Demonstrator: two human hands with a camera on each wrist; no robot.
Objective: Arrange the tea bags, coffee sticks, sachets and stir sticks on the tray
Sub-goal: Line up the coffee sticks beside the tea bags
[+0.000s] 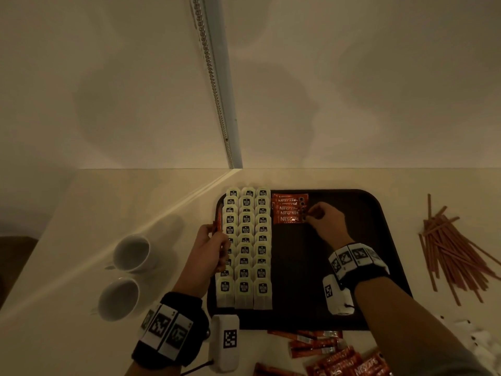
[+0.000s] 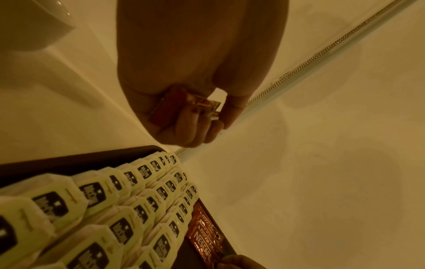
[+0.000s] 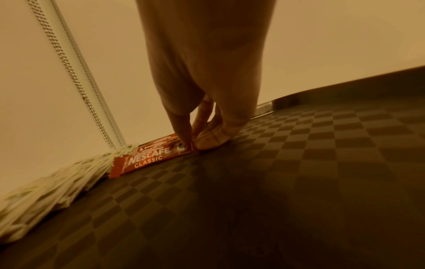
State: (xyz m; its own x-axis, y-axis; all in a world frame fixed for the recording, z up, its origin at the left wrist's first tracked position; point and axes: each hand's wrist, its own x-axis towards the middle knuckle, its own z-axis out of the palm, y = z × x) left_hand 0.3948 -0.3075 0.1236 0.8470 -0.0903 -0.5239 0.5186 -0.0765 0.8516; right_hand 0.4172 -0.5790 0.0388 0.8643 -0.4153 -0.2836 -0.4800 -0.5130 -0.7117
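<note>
Tray (image 1: 379,240), dark, checker-textured, on the counter (image 1: 135,202). Tea bags (image 1: 245,248): three overlapping columns down the tray's left side, about ten per column; exact count unclear where the left hand covers them. Coffee sticks (image 1: 289,208): five, overlapping, laid crosswise at the far edge just right of the tea bags.

Right hand (image 1: 324,219): fingertips (image 3: 184,142) pinch the right end of the nearest stick (image 3: 147,160), which lies flat on the tray. Right wrist view alone shows this contact and the print "Nescafe Classic".

Left hand (image 1: 208,245): above the left tea-bag column, curled round a bundle of sticks (image 2: 165,107); number not countable. Left wrist view shows the bundle's ends; head view shows only one red tip.

Off tray: loose sticks (image 1: 325,354) at the near edge, count unclear; stir sticks (image 1: 450,248) in a heap to the right, too many to count; two white cups (image 1: 131,252) to the left.
</note>
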